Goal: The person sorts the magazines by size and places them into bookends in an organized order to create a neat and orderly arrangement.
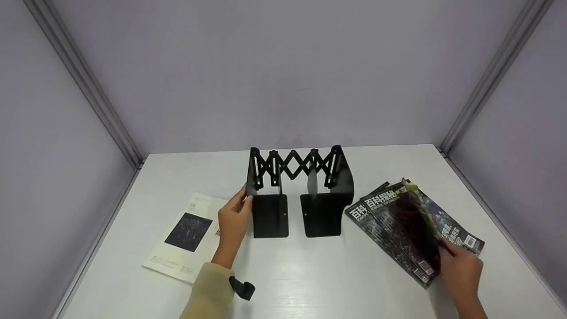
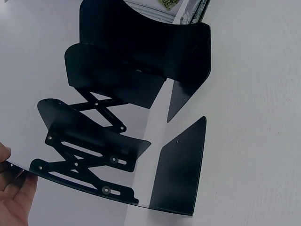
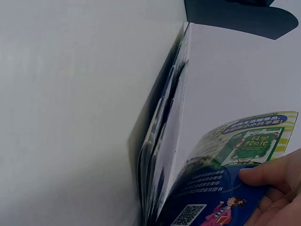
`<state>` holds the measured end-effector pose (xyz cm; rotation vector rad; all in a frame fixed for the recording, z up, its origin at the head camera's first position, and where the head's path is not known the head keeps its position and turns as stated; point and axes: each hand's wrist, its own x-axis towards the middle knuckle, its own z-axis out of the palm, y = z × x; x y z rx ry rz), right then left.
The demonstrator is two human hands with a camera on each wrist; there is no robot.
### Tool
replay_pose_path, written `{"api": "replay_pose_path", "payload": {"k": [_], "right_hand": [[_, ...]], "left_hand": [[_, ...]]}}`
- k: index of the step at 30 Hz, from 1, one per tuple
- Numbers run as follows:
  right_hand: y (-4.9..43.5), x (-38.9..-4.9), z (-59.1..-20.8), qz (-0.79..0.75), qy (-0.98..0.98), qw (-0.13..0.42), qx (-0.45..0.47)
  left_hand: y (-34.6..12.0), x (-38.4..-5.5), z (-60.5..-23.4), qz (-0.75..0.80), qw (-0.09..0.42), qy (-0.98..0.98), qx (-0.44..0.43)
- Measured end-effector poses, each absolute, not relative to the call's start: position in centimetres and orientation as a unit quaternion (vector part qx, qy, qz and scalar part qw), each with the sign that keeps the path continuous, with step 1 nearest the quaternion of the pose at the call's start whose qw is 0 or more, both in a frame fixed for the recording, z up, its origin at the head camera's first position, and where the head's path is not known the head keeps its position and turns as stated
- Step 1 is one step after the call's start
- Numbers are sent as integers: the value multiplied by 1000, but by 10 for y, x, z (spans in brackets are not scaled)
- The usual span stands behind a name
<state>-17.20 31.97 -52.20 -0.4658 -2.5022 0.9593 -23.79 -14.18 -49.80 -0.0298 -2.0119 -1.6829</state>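
A black expandable bookend (image 1: 325,215) with criss-cross scissor bars stands mid-table. My left hand (image 1: 233,221) holds its left end plate by the outer edge; in the left wrist view the fingers (image 2: 21,197) wrap over that plate's rim. On the right, my right hand (image 1: 461,270) pinches the near corner of a dark magazine (image 1: 398,221). This magazine overlaps others, one magazine (image 1: 458,232) showing on its right. In the right wrist view the thumb lies on a blue-and-yellow back cover (image 3: 230,179), with the other fingers behind it.
A cream booklet (image 1: 181,261) with a dark picture lies flat on the white table (image 1: 292,274), left of my left forearm. Pale walls close in the back and both sides. A black strap (image 1: 242,288) hangs by the left sleeve.
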Motion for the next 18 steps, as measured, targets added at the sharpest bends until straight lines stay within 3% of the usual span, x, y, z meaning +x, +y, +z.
{"api": "replay_pose_path", "payload": {"k": [18], "right_hand": [[292,-156,-498,417,-846,291,-157]], "left_hand": [[-142,-238,-498,-603,261,-754,-8]]}}
